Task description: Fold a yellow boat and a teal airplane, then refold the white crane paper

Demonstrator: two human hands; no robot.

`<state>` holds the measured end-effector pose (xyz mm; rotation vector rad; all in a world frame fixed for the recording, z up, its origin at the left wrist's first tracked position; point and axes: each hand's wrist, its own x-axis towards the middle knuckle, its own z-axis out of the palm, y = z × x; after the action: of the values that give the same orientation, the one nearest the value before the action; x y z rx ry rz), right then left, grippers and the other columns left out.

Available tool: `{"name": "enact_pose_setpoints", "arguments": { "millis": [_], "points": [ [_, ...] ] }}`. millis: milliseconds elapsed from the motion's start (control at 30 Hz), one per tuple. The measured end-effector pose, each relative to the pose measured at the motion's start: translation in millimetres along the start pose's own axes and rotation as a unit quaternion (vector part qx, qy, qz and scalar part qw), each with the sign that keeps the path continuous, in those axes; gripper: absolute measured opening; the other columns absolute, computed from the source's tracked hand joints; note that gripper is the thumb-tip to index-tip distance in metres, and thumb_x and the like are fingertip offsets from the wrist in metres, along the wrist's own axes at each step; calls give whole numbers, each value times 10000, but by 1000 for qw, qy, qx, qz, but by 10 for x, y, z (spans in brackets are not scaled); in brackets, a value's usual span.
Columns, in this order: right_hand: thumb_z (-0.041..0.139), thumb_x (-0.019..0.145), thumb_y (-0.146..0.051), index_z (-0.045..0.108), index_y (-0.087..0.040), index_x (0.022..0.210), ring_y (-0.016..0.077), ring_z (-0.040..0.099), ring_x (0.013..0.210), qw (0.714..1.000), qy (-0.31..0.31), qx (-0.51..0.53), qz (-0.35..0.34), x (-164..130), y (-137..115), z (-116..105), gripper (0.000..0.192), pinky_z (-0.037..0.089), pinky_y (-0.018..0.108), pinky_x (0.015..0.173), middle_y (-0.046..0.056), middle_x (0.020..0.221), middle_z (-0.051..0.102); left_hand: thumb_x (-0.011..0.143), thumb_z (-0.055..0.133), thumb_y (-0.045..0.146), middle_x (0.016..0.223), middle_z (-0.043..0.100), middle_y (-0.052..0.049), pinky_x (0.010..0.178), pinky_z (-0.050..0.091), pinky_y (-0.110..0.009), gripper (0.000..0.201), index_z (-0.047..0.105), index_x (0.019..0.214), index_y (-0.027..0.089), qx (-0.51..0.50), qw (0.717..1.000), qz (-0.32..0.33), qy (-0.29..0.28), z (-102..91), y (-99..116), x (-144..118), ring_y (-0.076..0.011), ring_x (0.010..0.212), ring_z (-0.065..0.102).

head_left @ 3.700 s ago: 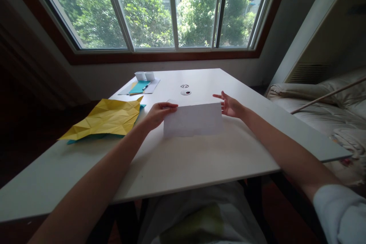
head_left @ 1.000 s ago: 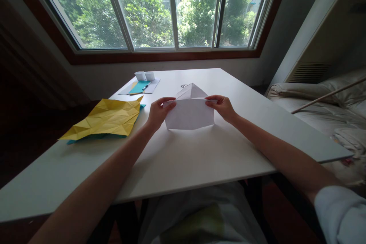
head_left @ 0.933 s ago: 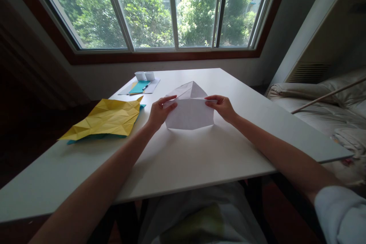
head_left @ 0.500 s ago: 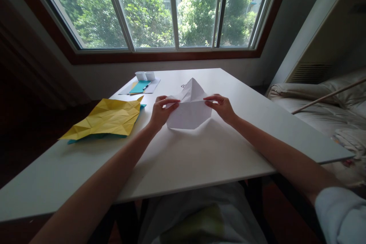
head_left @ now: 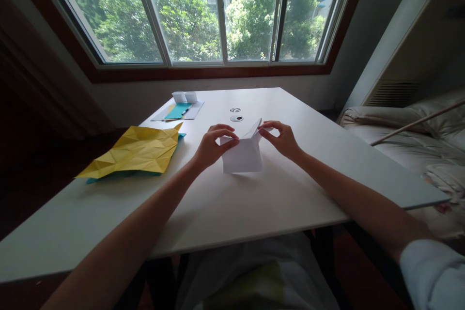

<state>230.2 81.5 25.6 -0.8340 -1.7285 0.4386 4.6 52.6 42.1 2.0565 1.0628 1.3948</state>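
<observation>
A folded sheet of white paper [head_left: 242, 157] is held up just over the white table [head_left: 232, 208], its front panel facing me and a flap standing up at the upper right. My left hand [head_left: 215, 144] pinches its upper left edge between thumb and fingers. At the upper right corner, beside the raised flap, my right hand [head_left: 279, 136] pinches the paper in the same way. The far side of the sheet is hidden behind the front panel.
Creased yellow paper [head_left: 140, 151] lies over teal paper [head_left: 181, 136] on the left. Farther back are small white paper pieces [head_left: 184, 97], a teal sheet [head_left: 178, 111] and a pen [head_left: 186, 111]. Two round marks, one a dark-edged disc [head_left: 236, 118], lie beyond my hands.
The paper has turned and folded narrower; its tall peak no longer points up in the middle. My left hand has shifted slightly right, and the round marks behind have come into view.
</observation>
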Motion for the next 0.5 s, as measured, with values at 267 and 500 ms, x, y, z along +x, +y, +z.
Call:
{"name": "enact_pose_setpoints", "arguments": {
  "millis": [267, 500],
  "points": [
    [633, 750, -397, 658, -225, 830, 226, 524, 1038, 996, -9, -46, -74, -1, -67, -34, 191, 444, 392, 877, 76, 1100, 546, 722, 665, 317, 782, 656, -30, 764, 429, -285, 125, 684, 755, 198, 19, 1000, -10, 3, 37, 78, -35, -187, 759, 570],
    [579, 793, -384, 628, -229, 850, 183, 566, 812, 996, -49, -43, -59, -33, -131, -7, 172, 475, 336, 728, 44, 881, 597, 702, 687, 318, 814, 651, -45, 790, 439, -300, 123, 679, 739, 202, -1, 999, 14, -39, 45, 142, -49, -194, 790, 580]
  ]
}}
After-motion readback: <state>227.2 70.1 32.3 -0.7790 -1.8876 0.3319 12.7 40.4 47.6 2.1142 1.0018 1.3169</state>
